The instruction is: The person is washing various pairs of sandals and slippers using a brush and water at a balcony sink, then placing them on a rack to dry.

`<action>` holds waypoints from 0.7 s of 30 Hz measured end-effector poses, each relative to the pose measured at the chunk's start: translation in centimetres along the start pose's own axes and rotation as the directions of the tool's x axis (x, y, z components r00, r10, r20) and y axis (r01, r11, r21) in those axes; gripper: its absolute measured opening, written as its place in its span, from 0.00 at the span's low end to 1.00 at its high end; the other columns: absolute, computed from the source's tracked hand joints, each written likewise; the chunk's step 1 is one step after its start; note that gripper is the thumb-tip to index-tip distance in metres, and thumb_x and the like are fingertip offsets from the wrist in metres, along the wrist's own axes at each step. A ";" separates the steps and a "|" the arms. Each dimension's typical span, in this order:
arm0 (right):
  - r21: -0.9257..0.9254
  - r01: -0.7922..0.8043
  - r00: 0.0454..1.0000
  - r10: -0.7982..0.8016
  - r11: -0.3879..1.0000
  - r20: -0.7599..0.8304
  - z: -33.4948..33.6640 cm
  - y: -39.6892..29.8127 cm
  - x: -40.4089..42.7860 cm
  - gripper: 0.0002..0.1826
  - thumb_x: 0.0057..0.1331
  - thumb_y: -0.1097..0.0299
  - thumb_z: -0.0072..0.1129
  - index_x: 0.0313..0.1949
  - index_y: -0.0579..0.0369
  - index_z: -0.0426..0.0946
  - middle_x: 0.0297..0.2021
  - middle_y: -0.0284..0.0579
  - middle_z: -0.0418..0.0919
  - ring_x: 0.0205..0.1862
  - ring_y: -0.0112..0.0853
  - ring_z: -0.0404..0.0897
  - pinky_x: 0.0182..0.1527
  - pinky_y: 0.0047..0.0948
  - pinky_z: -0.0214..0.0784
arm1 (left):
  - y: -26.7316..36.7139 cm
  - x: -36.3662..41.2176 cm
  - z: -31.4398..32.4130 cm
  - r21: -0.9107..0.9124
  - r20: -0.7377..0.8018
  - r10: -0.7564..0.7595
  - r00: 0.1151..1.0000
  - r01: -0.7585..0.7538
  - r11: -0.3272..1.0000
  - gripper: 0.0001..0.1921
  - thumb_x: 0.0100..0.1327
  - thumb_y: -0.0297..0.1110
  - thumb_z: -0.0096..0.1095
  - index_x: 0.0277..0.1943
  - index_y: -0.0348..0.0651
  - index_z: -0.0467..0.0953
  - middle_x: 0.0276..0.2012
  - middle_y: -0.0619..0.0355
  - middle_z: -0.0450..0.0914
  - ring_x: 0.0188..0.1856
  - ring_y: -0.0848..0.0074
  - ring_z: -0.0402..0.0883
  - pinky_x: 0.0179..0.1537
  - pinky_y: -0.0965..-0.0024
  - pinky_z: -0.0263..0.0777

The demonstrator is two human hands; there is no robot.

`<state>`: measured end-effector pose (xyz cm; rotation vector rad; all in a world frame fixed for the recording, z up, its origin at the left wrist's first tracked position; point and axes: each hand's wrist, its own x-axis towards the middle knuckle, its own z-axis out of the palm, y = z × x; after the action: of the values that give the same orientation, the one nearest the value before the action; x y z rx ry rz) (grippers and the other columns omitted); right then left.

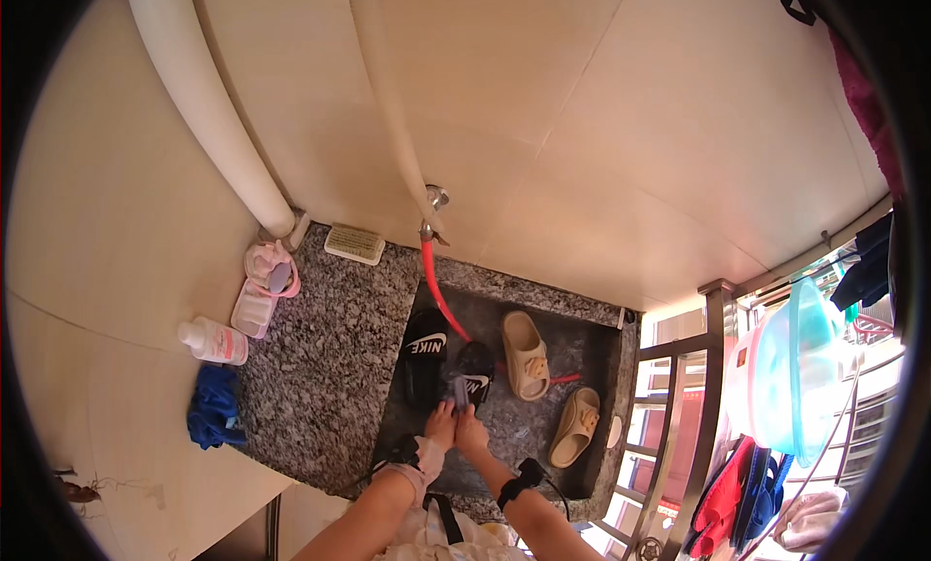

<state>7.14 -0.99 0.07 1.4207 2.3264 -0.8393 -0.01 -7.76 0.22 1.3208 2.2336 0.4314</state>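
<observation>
Both hands are over a dark stone sink [509,430]. My right hand [471,431] grips a small brush [461,392], which lies against the strap of a black Nike slide sandal [476,388]. Close beside it, my left hand [441,424] is at the same sandal's near end; its fingers are partly hidden, so its hold cannot be told. Another black Nike slide [425,346] lies to the left. Two beige slides, one upright in view [525,357] and one tilted [576,426], rest on the right. A red hose [436,288] runs from the tap [428,230] into the sink.
On the granite counter [320,372] are a scrub brush [354,244], a pink holder [254,306], a white bottle [214,340] and a blue cloth [216,408]. A metal railing [709,386] stands right, with plastic basins [785,375] and red slippers [724,495] beyond it.
</observation>
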 end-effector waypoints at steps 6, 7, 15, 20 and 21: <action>-0.062 0.039 0.982 -0.050 0.997 -0.183 -5.4 0.9 6.9 0.14 0.71 0.57 0.37 0.47 0.53 0.59 0.27 0.59 0.79 0.32 0.54 0.80 0.32 0.52 0.72 | 0.2 0.2 0.7 0.141 -0.045 0.048 0.998 -0.041 0.989 0.41 0.39 0.32 0.72 0.61 0.41 0.65 0.61 0.48 0.59 0.62 0.57 0.59 0.57 0.59 0.64; -0.054 0.016 0.971 -0.028 0.998 -0.239 -6.0 1.0 7.7 0.14 0.71 0.57 0.37 0.47 0.54 0.60 0.27 0.59 0.79 0.32 0.54 0.80 0.32 0.52 0.72 | 1.0 0.5 0.7 0.149 -0.051 0.049 0.997 -0.041 0.988 0.38 0.41 0.30 0.69 0.60 0.42 0.66 0.60 0.49 0.60 0.60 0.59 0.60 0.56 0.60 0.64; -0.128 0.155 0.978 -0.171 0.980 -0.123 -5.5 0.1 6.1 0.11 0.70 0.59 0.39 0.45 0.52 0.61 0.28 0.58 0.80 0.32 0.54 0.80 0.30 0.49 0.72 | 0.3 -0.1 -0.4 0.128 0.020 0.012 1.000 -0.014 0.992 0.42 0.41 0.30 0.70 0.64 0.43 0.61 0.61 0.51 0.60 0.59 0.60 0.62 0.56 0.62 0.63; -0.002 0.004 0.983 -0.004 1.000 -0.185 -3.0 0.5 5.7 0.13 0.70 0.58 0.39 0.46 0.53 0.61 0.29 0.60 0.79 0.33 0.55 0.80 0.34 0.54 0.71 | 1.8 0.2 -0.7 0.147 0.024 -0.024 0.999 0.020 0.989 0.46 0.37 0.37 0.77 0.63 0.44 0.62 0.60 0.52 0.60 0.60 0.62 0.61 0.58 0.61 0.62; 0.132 -0.122 0.963 0.149 0.984 -0.223 -1.8 0.3 4.4 0.13 0.70 0.58 0.39 0.45 0.53 0.61 0.30 0.61 0.79 0.34 0.56 0.79 0.34 0.54 0.70 | 1.8 0.3 -0.7 0.147 0.023 -0.025 0.999 0.021 0.989 0.46 0.37 0.37 0.77 0.63 0.44 0.62 0.60 0.52 0.60 0.60 0.62 0.61 0.58 0.61 0.62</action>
<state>5.39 3.35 -0.86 1.7941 2.3426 -0.8214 0.75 -6.61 1.65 1.3647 2.2949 0.2445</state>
